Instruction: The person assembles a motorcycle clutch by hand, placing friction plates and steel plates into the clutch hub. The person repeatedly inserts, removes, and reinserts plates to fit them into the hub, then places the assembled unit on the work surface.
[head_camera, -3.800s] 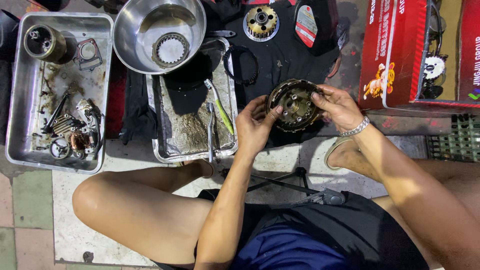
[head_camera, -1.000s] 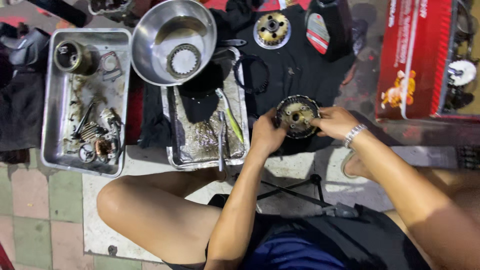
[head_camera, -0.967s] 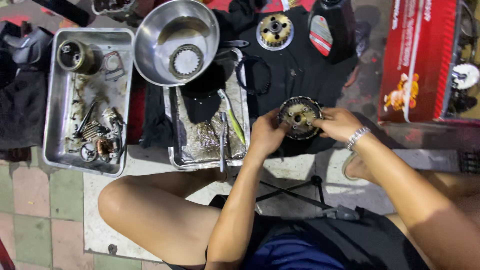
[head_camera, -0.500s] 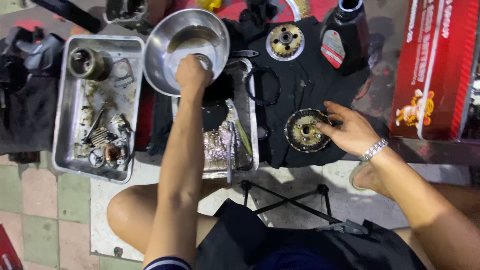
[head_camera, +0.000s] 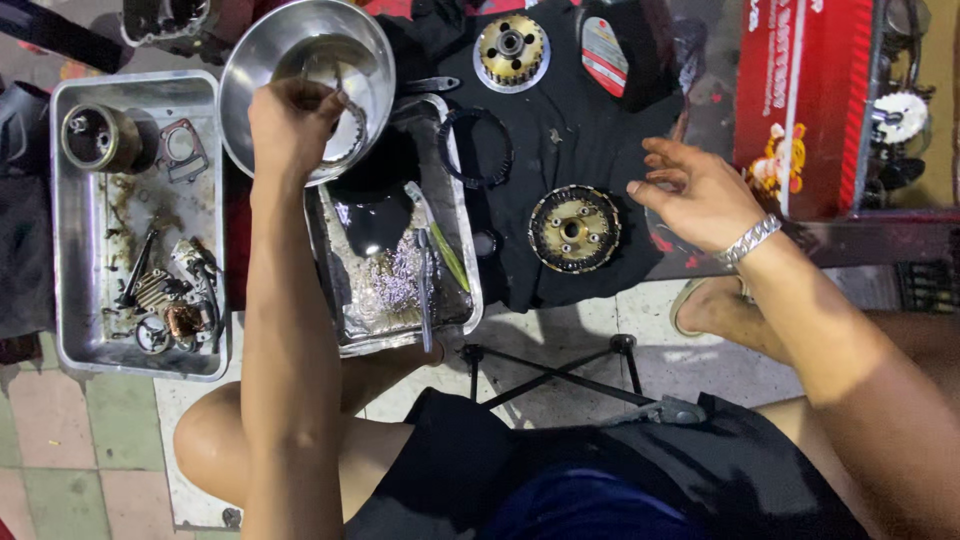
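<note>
Tiled floor, black cloth (head_camera: 560, 120). Left hand (head_camera: 290, 125) pinching ring (head_camera: 345, 125), probably clutch plate, in bowl (head_camera: 250, 70); right hand (head_camera: 700, 195) spread, empty, beside hub (head_camera: 574, 228). Hub unfitted; parts loose in trays (head_camera: 140, 340).

A floor-level repair workshop: greasy metal trays (head_camera: 70, 350) of engine parts, a clutch hub (head_camera: 573, 229), tiled floor (head_camera: 70, 440).

My arms are bare, no sleeves. A silver link bracelet (head_camera: 750, 240) circles my right wrist, and I wear dark shorts (head_camera: 600, 470).
</note>
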